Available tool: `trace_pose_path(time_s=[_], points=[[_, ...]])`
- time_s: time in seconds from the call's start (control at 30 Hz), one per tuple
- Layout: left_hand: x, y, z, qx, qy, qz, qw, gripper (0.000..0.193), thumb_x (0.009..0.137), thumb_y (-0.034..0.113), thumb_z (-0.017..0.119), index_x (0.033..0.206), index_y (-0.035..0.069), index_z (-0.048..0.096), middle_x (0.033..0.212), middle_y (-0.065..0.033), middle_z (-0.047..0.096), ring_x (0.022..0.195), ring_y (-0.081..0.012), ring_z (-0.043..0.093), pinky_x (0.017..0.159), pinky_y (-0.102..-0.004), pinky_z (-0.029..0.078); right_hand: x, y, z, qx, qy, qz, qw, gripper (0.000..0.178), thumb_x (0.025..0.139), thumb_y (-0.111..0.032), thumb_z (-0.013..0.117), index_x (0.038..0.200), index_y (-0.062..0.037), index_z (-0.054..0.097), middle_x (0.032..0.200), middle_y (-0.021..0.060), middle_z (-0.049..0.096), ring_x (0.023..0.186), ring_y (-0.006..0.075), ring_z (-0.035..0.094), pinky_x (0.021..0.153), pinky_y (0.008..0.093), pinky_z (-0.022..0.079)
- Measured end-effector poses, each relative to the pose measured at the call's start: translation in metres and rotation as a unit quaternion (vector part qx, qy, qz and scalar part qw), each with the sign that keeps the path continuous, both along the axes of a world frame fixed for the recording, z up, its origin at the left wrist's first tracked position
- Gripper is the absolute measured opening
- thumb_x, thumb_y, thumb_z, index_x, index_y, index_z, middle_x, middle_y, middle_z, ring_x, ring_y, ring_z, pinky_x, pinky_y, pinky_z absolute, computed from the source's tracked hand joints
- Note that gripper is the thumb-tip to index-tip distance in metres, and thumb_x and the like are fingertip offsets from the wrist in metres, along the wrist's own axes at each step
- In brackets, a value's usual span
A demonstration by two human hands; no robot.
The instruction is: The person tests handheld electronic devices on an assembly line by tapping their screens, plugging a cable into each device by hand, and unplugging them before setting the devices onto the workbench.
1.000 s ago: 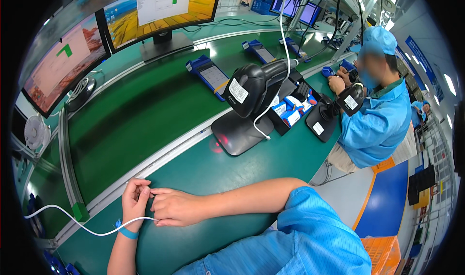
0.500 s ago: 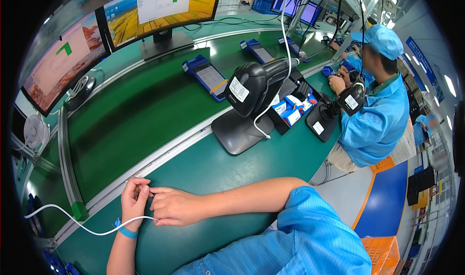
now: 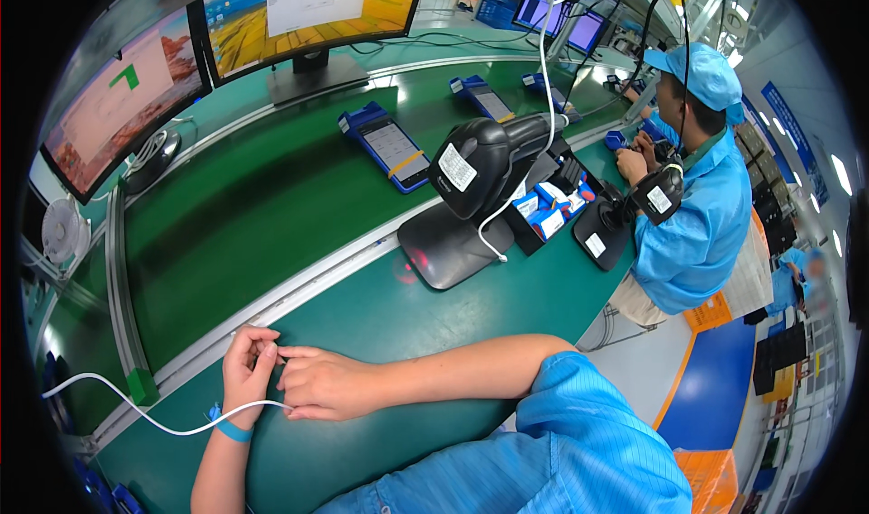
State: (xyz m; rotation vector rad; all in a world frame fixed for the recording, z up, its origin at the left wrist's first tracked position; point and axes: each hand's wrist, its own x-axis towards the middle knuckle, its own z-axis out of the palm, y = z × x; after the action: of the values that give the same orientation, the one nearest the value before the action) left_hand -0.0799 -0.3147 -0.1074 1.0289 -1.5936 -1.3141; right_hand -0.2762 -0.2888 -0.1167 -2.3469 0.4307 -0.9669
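My left hand is raised over the near part of the green bench, its fingers curled in and its thumb upright. Around that wrist is a blue wrist strap. My right hand reaches in from the right, palm down and fingers bent, its fingertips meeting the left thumb. A white cable crosses the left wrist and runs to the right thumb tip, where it seems pinched. Anything between the left fingers is hidden.
A black barcode scanner stands ahead right, with a box of blue and white parts and a second scanner beside it. Blue handheld devices lie on the green belt. Two monitors stand behind. A person in blue works at right.
My hands hold nearly the same pose, with the view shifted slightly. Red light now shows at the scanner's base. The person at right has turned their head toward the bench.
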Motion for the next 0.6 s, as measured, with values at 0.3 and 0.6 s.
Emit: trace_pose_path(time_s=[0.3,0.6], points=[[0.0015,0.0005,-0.0029,0.004,-0.002,0.000,1.000,0.011,0.098,0.004,0.059,0.108,0.000,0.060,0.092,-0.0027,0.055,0.078,-0.0102,0.055,0.072,-0.0244,0.048,0.0011,0.0012,0.0013,-0.001,-0.005,-0.009,1.000,0.020,0.093,-0.022,0.068,0.083,-0.0053,0.068,0.096,0.0129,0.069,0.102,0.0278,0.063,0.116,0.0529,0.036],[0.0006,-0.0002,0.0012,0.010,-0.003,0.000,1.000,0.011,0.098,0.003,0.059,0.108,-0.001,0.059,0.092,-0.0024,0.054,0.080,-0.0099,0.054,0.074,-0.0240,0.047,0.0012,-0.0001,0.0015,-0.004,0.001,-0.011,1.000,0.021,0.094,-0.023,0.067,0.083,-0.0054,0.068,0.096,0.0127,0.069,0.101,0.0276,0.063,0.116,0.0520,0.036]])
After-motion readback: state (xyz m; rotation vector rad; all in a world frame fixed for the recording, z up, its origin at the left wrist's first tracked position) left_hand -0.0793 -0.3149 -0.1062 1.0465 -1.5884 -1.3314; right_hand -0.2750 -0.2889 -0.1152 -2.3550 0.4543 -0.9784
